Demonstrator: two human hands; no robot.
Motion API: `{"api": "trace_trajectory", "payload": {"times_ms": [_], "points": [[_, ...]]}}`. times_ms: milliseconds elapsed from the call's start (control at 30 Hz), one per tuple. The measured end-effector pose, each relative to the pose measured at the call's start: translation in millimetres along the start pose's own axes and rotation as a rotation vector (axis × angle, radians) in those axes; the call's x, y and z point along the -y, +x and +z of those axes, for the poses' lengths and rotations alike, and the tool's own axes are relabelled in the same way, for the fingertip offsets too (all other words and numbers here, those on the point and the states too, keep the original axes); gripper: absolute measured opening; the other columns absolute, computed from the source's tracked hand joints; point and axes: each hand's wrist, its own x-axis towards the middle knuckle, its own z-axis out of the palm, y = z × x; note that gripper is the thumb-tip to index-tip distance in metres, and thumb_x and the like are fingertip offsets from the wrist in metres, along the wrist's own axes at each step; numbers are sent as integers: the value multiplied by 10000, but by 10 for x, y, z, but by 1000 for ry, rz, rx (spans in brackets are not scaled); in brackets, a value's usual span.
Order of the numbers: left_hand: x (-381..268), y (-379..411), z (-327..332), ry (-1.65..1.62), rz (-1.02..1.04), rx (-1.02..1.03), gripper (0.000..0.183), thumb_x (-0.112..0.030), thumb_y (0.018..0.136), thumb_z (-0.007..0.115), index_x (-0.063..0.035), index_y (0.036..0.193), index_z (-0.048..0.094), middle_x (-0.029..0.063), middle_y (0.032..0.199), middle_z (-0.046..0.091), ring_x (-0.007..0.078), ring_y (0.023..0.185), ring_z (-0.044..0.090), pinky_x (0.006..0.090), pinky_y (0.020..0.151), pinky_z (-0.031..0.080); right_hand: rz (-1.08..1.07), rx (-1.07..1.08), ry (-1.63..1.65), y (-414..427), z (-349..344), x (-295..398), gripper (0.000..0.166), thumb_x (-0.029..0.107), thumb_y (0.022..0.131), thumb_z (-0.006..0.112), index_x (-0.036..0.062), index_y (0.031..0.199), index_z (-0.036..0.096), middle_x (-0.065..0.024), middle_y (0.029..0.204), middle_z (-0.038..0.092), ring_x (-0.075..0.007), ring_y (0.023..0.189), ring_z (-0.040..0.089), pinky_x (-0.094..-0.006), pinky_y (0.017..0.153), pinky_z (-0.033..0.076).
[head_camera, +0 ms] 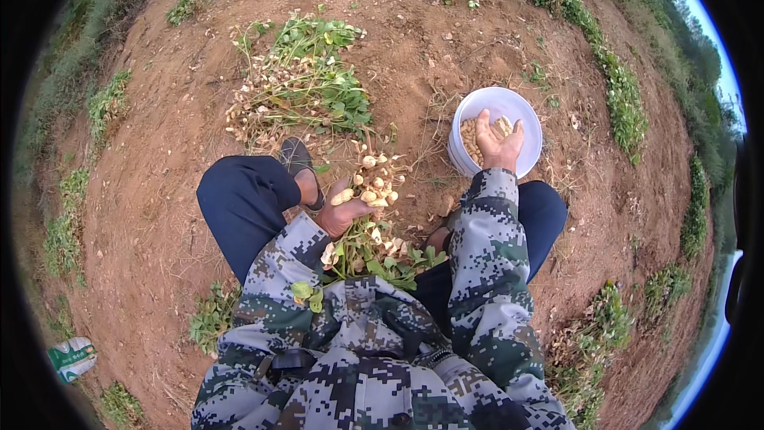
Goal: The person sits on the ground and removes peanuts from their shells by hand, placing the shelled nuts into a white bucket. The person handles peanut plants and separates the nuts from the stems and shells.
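My left hand (340, 213) grips a pulled peanut plant just below its roots, which point up and away from me. A cluster of pale peanut pods (373, 185) hangs on those roots, and the plant's leafy stems (370, 257) trail down towards my lap. Over the white plastic bucket (529, 113), my right hand (500, 146) is palm up, fingers and thumb spread in a loose cup. A few peanuts (503, 125) show between its thumb and fingers. Loose peanuts (470, 137) lie inside the bucket, partly hidden by the hand.
A heap of uprooted peanut plants (316, 80) lies on the reddish soil ahead of my shoe (296, 158). Rows of piled plants (618, 83) run along the right side. A green and white printed bag (73, 358) sits at the lower left.
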Motion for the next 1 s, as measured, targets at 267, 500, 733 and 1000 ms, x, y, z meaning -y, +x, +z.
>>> {"api": "trace_trajectory", "payload": {"times_ms": [267, 500, 733, 1000], "points": [[212, -96, -267, -87, -18, 46, 522, -47, 856, 682, 39, 1345, 523, 130, 1175, 679, 208, 1023, 680, 334, 880, 551, 298, 510, -803, -1154, -538, -1180, 692, 539, 995, 540, -26, 1389, 472, -180, 1352, 532, -276, 1213, 529, -453, 1046, 470], [-29, -31, -8, -13, -13, -8, 531, -85, 886, 673, 13, 1377, 498, 101, 1182, 660, 174, 977, 665, 308, 793, 551, 488, 587, -658, -1461, -730, -1443, 589, 518, 1038, 439, -5, 1274, 573, -136, 1180, 670, -245, 1057, 670, -398, 946, 548], [-86, -30, -53, 0, -121, 48, 446, -140, 907, 671, 5, 1311, 549, 84, 1077, 676, 155, 862, 656, 292, 714, 536, 387, 591, -742, -1441, -827, -1507, 513, 464, 1058, 422, 21, 1261, 580, -113, 1117, 690, -236, 1001, 686, -377, 897, 565], [-66, -31, -54, 39, -127, 31, 563, -115, 868, 678, 31, 1377, 486, 119, 1131, 668, 199, 953, 665, 321, 793, 548, 212, 557, -758, -1434, -871, -1583, 348, 350, 1045, 525, 27, 1141, 613, -97, 1034, 702, -182, 889, 699, -325, 791, 583]]}}
